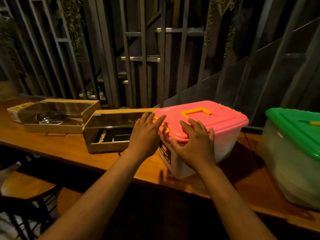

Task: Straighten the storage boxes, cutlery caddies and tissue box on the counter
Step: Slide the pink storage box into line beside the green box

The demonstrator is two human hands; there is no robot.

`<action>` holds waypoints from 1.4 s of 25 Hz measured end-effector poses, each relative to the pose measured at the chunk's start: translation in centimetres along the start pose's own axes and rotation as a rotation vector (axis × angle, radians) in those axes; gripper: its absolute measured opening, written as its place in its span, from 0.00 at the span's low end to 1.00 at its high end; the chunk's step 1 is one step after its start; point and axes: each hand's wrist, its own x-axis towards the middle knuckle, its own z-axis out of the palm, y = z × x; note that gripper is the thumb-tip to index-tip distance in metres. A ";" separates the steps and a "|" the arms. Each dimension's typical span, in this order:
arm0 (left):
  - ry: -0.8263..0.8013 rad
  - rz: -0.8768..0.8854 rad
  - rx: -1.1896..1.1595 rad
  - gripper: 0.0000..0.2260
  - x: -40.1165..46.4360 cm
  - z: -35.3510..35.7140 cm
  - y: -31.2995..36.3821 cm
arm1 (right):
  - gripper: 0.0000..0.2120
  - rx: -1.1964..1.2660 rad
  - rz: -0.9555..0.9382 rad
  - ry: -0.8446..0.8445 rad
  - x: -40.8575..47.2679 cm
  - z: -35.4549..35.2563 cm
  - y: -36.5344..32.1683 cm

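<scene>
Nearest the camera, two bare forearms reached out over the wooden counter (72, 153) toward the pink-lidded storage box (204, 135), which sat at the near edge of the counter, turned so that one corner pointed toward the person and its long axis ran from near left to far right, askew to the counter's edge. The right hand (194, 146) lay on that near corner, fingers spread wide and curled over the lid's rim, the palm against the pale wall below; it looked like a pressing hold rather than a closed grasp. The left hand (145, 134) was flat and open, fingers together and pointing away, resting against the box's left end beside the yellow latch (165, 129). Both hands were on the box, the right nearer its bulk, so a turn to square it would likely pivot about that corner. Just left of the box, touching or nearly so, lay a cutlery caddy (110, 134) with a clear lid, and farther left a second caddy (57, 116), each lying at its own angle. At the far left, what may be the tissue box (14, 111) was partly hidden. At the right stood a green-lidded storage box (292, 153), well apart from both hands.
</scene>
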 end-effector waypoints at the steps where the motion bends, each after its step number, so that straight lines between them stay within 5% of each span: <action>1: -0.032 0.010 0.017 0.34 0.8 0.6 -0.3 | 0.34 -0.056 -0.008 0.007 0.3 0.6 0.0; 5: -0.116 0.093 0.065 0.40 3.4 2.0 -1.5 | 0.31 -0.045 -0.022 0.202 0.3 2.2 0.2; 11: -0.024 0.047 -0.106 0.39 4.7 4.3 -1.6 | 0.26 0.007 -0.103 0.338 1.0 3.4 1.0; 24: 0.060 0.024 -0.166 0.28 0.0 2.6 2.1 | 0.27 0.074 -0.039 0.121 -2.1 -1.6 3.2; 27: 0.065 0.041 -0.341 0.25 -2.6 1.4 3.3 | 0.26 0.162 -0.004 0.169 -3.8 -2.9 5.2; 31: 0.140 -0.170 -0.630 0.18 -1.2 1.0 2.4 | 0.29 0.128 0.122 0.204 -4.3 -4.5 4.8; 35: -0.106 -0.353 -0.954 0.21 0.5 2.4 3.3 | 0.35 -0.057 0.248 0.096 -4.2 -4.6 2.3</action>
